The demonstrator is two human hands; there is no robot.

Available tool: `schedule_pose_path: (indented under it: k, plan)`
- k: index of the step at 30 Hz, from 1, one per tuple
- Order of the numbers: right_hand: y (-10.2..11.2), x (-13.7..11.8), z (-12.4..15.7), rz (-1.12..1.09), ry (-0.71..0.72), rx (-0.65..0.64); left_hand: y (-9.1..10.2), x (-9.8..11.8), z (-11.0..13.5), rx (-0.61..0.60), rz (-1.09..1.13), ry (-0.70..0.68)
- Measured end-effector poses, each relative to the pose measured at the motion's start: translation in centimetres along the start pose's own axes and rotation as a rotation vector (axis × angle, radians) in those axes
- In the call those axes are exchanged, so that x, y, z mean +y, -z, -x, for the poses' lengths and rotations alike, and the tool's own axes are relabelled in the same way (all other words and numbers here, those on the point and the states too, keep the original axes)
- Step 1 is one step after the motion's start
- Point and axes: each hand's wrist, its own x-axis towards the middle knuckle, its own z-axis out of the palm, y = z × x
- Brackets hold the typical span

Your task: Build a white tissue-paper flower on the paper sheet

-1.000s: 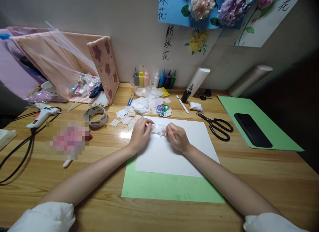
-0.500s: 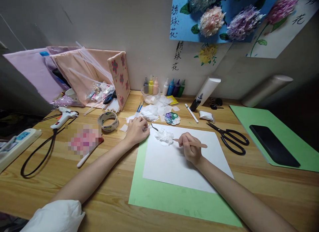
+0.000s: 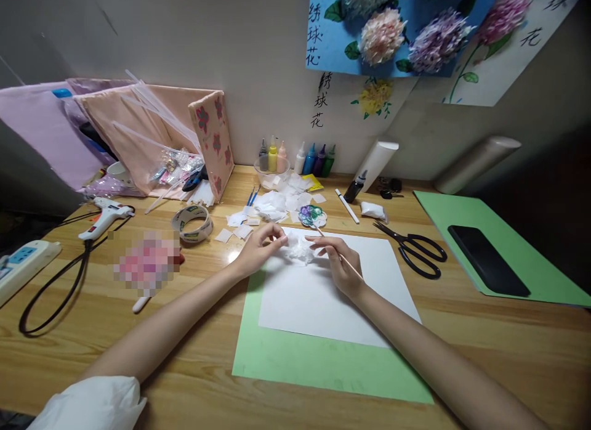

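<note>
Near the centre of the frame, a crumpled white tissue clump (image 3: 298, 251) is seen lying on the upper edge of a white paper sheet (image 3: 323, 300), which is laid over a green card sheet (image 3: 323, 365) on the desk (image 3: 484, 350). The clump's left side is pinched by the narrowed fingers (image 3: 276, 234) of the left hand (image 3: 258, 250). A thin wooden stick (image 3: 351, 268) is held in the closed fingers of the right hand (image 3: 340, 265), whose fingertips touch the clump's right side. A paint palette (image 3: 313, 216) is placed just above the clump, black scissors (image 3: 413, 251) to the right, and a tape roll (image 3: 191, 222) to the left.
</note>
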Motion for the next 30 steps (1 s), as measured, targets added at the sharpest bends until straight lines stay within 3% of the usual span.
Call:
schedule_pose_path:
  k: [3,7,11,22,27,30]
  plan:
    - [0.0,-0.4,-0.2,0.021,-0.025,-0.061,-1.3,0.9,0.7,-0.100,0.037,0.023]
    - [-0.3,-0.6,-0.5,0.109,0.104,-0.097,-2.2,1.4,1.4,-0.158,0.001,0.041]
    - [-0.5,-0.6,-0.5,0.139,0.204,-0.104,-2.2,1.4,1.7,-0.192,-0.085,0.013]
    - [-0.3,-0.3,-0.2,0.155,0.198,-0.116,-2.1,0.9,2.2,-0.254,-0.386,-0.149]
    - [0.2,-0.1,0.1,0.002,-0.003,-0.051,-2.0,1.2,2.6,-0.424,-0.442,-0.269]
    - [0.4,0.1,0.2,-0.039,-0.067,-0.002,-2.2,1.1,2.6,-0.359,-0.479,-0.233]
